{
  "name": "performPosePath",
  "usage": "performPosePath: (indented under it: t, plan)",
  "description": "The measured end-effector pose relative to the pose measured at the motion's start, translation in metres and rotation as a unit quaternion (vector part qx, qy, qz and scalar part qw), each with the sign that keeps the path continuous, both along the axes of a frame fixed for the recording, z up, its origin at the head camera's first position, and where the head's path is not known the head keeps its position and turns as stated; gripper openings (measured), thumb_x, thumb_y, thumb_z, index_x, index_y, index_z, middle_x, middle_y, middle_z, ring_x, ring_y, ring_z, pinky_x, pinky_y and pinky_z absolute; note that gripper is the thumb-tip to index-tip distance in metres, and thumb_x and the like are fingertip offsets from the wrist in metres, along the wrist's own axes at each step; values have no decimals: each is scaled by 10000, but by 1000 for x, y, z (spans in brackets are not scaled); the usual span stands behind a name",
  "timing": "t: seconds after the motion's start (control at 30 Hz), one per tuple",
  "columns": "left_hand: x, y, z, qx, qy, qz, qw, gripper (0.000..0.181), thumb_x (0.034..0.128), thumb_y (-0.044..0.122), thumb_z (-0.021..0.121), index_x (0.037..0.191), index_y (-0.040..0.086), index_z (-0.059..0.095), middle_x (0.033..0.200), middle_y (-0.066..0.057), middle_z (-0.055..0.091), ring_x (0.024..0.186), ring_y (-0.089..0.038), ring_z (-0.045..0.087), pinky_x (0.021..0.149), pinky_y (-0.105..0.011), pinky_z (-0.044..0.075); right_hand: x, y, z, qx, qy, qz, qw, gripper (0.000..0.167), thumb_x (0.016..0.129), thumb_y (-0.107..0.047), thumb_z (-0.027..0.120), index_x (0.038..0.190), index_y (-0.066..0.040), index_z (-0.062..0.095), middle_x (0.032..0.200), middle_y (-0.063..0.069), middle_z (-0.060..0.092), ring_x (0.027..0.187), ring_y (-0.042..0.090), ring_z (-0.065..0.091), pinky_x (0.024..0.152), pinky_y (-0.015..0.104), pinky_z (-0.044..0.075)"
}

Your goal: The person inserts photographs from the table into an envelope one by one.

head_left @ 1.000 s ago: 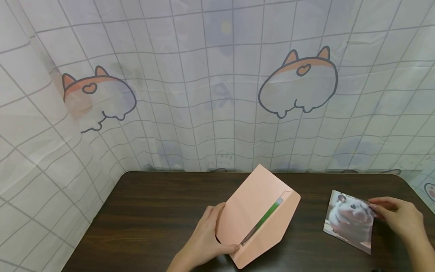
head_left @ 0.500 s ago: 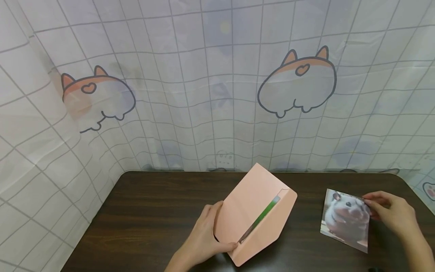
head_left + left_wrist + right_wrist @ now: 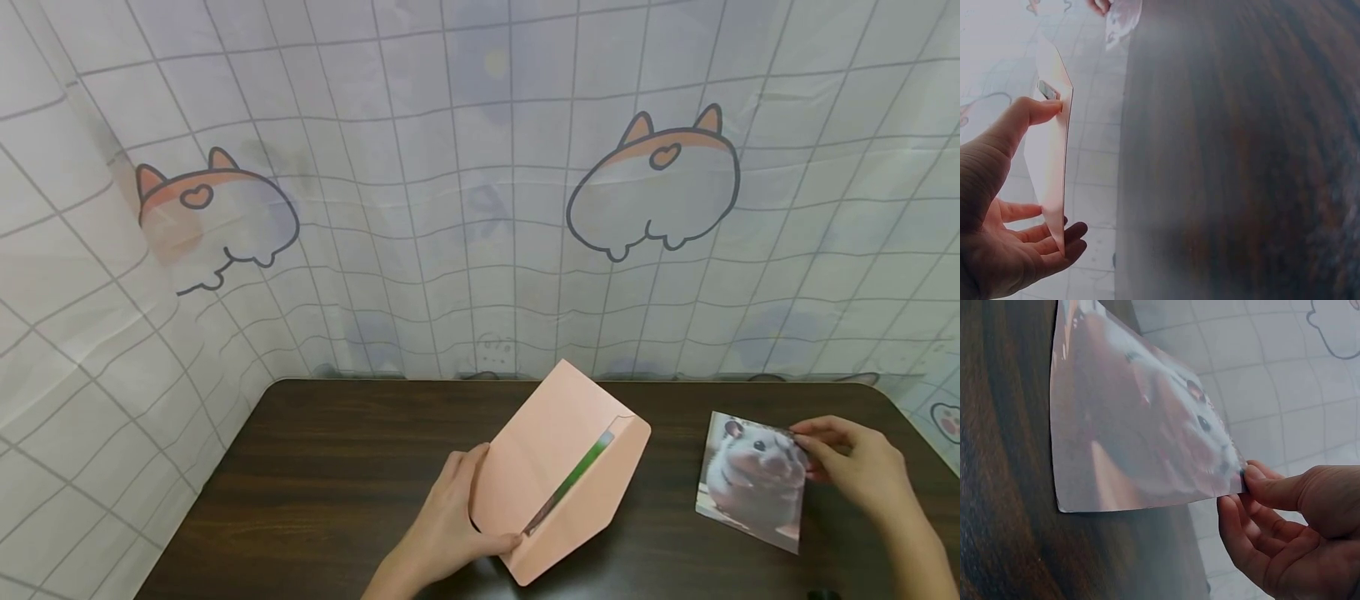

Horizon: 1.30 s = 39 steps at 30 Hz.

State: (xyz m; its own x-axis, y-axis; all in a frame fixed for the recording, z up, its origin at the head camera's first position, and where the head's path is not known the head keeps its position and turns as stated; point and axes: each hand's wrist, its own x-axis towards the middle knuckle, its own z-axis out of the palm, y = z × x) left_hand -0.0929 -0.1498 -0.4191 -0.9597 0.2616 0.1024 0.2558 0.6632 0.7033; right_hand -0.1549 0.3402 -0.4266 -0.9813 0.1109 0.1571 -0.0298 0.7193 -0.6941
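My left hand holds a pink envelope by its left end, thumb on the front pocket and fingers behind. The envelope's flap stands up, and a green-edged card shows in the pocket's mouth. In the left wrist view the envelope appears nearly edge-on between thumb and fingers. Over at the right, my right hand pinches the upper right corner of a glossy hamster photo. The right wrist view shows the photo tilted, its corner between thumb and fingers.
A dark wood-grain table lies under both hands. Behind it hangs a white grid-patterned curtain with cartoon corgi prints. A small black object shows at the bottom edge, right of the middle.
My right hand has brought the hamster photo a little to the left, towards the envelope. The envelope and left hand have shifted only slightly left in the view.
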Motion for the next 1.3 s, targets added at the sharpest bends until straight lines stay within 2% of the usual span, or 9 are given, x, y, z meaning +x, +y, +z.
performPosePath:
  t: [0.33, 0.7, 0.8, 1.03, 1.3]
  plan:
    - [-1, -2, -1, -63, -61, 82, 9999, 1098, 720, 447, 941, 1576, 23, 400, 1323, -91, 512, 1151, -225, 572, 956, -412, 546, 1, -5, 5, -21, 76, 99, 9999, 191, 1038, -16, 626, 1145, 136, 670, 813, 38, 736, 593, 26, 667, 548, 246, 572]
    - [-2, -3, -2, -116, 29, 180, 9998, 1099, 717, 438, 941, 1586, 50, 392, 1327, -96, 507, 1149, -231, 576, 937, -432, 549, 5, -9, 12, -426, 78, 311, 9986, 235, 1058, -59, 612, 1173, 144, 644, 805, -220, 678, 629, 28, 695, 579, 258, 589]
    - [-2, -3, -2, -136, 32, 238, 9996, 1095, 711, 421, 941, 1587, 60, 393, 1327, -88, 507, 1146, -222, 575, 936, -427, 547, 5, -11, 14, -496, 54, 323, 9982, 249, 1063, -74, 611, 1173, 147, 641, 817, -222, 675, 635, 27, 697, 583, 256, 588]
    - [-2, -5, -3, -225, 284, 278, 9990, 1086, 693, 406, 951, 1569, 58, 412, 1306, -98, 516, 1129, -228, 584, 926, -423, 549, 6, -18, 19, -772, 57, 416, 9961, 246, 1057, -60, 620, 1174, 156, 625, 834, -250, 655, 650, 35, 698, 593, 241, 585]
    - [-4, -8, -3, -208, 298, 335, 9988, 1084, 689, 421, 950, 1566, 71, 418, 1309, -94, 517, 1134, -225, 581, 939, -434, 545, 7, -24, 22, -1180, 58, 561, 9914, 131, 1040, 3, 618, 1086, 112, 674, 843, -218, 665, 683, 20, 695, 610, 225, 589]
